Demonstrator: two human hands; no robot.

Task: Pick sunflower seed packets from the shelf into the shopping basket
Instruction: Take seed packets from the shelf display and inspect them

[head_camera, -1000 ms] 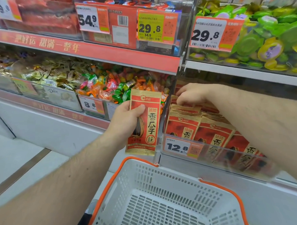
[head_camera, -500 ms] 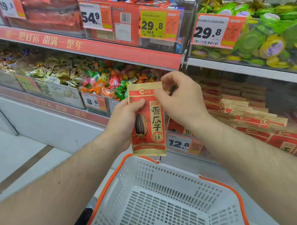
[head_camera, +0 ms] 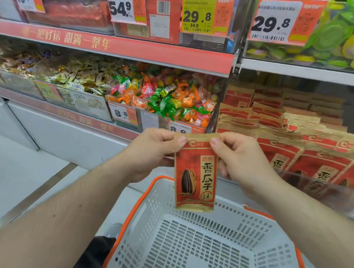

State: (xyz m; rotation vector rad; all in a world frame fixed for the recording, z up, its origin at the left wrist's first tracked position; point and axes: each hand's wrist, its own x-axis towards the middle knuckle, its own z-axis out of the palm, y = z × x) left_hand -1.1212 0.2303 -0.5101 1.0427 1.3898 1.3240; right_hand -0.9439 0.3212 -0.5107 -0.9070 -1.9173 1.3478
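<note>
A red and gold sunflower seed packet hangs upright above the far rim of the shopping basket. My left hand pinches its top left corner and my right hand pinches its top right corner. The basket is white plastic with an orange rim, and nothing lies inside it. Several more of the same packets stand in rows in a clear bin on the shelf to the right.
Bins of wrapped candies and gold-wrapped chocolates fill the shelf to the left of the packets. A red shelf edge with price tags runs above. Green and yellow sweets sit at the upper right. Pale floor lies at the left.
My right hand left the shelf bin and came to the packet's top right corner. My left hand shifted to the top left corner. The packet moved down and right, over the basket's far rim.
</note>
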